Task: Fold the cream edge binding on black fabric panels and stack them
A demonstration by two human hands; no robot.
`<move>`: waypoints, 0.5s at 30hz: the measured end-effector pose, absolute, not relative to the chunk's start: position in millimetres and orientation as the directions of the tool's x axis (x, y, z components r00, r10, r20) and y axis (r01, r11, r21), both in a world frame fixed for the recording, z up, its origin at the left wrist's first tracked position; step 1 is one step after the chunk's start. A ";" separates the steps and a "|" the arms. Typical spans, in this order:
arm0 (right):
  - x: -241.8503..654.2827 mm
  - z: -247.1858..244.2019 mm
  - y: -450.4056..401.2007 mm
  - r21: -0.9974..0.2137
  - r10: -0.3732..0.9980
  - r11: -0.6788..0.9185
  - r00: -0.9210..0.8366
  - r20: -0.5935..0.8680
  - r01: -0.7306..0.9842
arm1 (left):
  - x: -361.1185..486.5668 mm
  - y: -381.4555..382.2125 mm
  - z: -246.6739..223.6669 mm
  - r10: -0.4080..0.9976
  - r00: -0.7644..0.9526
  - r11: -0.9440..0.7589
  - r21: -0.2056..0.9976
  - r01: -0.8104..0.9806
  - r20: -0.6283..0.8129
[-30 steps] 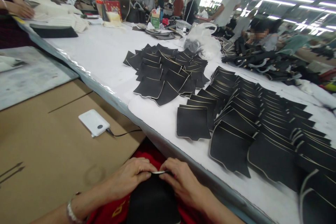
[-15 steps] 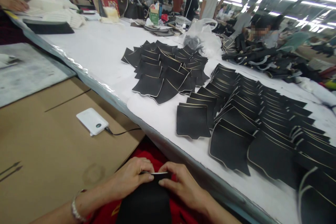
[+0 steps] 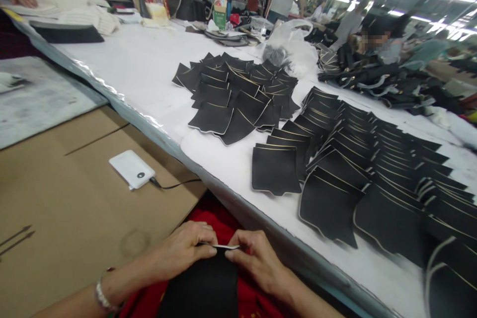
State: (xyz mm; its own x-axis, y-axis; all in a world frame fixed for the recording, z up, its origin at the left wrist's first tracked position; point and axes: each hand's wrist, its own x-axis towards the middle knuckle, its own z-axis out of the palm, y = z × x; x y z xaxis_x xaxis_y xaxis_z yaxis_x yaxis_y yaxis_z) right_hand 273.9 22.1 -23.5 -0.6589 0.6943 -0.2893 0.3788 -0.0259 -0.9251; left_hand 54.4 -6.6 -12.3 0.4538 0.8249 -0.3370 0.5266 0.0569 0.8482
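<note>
A black leather panel with a pale edge lies over my lap, on red cloth. My left hand pinches its top edge between thumb and fingers. Close beside it, my right hand grips the same edge further right, thumb on the near face. Between the two thumbs a short pale strip of the edge shows. The panel's lower end runs out of view. Similar black panels lie in overlapping rows on the white table beyond my hands.
A white power bank with a black cable rests on brown cardboard at left. Another heap of black panels lies mid-table. Behind it stand a clear plastic bag and a green box. Several people work further back.
Both hands keep their pinch on the leather panel, almost in place. The panel's lower part has shifted slightly left. The camera view has moved a little.
</note>
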 end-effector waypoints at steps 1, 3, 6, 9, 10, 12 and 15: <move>273.2 -23.1 21.8 -0.923 0.697 -0.005 -0.661 -0.280 0.385 | 54.2 -7.1 -12.5 0.822 0.456 0.062 0.850 0.523 -0.341; 271.7 -22.9 21.5 -0.915 0.707 0.025 -0.655 -0.268 0.402 | 53.8 -8.0 -14.2 0.820 0.459 0.068 0.855 0.514 -0.341; 269.3 -23.8 21.9 -0.905 0.731 0.041 -0.630 -0.262 0.424 | 53.3 -8.7 -18.6 0.827 0.446 0.076 0.854 0.515 -0.343; 268.2 -25.6 22.7 -0.909 0.748 0.021 -0.610 -0.263 0.417 | 53.8 -8.1 -21.6 0.824 0.434 0.120 0.861 0.495 -0.365; 268.1 -26.3 22.8 -0.914 0.743 0.004 -0.612 -0.269 0.406 | 54.3 -7.8 -21.6 0.822 0.433 0.136 0.866 0.481 -0.370; 267.7 -27.5 22.7 -0.922 0.712 -0.032 -0.638 -0.293 0.387 | 55.4 -7.3 -19.6 0.820 0.431 0.161 0.874 0.458 -0.377; 265.3 -28.1 22.3 -0.922 0.650 -0.050 -0.688 -0.323 0.385 | 54.1 -8.2 -14.6 0.828 0.418 0.172 0.878 0.446 -0.374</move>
State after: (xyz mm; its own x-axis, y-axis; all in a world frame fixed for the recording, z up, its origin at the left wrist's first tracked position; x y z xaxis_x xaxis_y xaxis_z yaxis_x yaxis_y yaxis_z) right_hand 265.3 22.3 -28.1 -0.6883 0.6497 -0.3226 0.3850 -0.0497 -0.9216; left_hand 54.1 -8.2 -14.6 0.4182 0.8278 -0.3740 0.4461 0.1715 0.8784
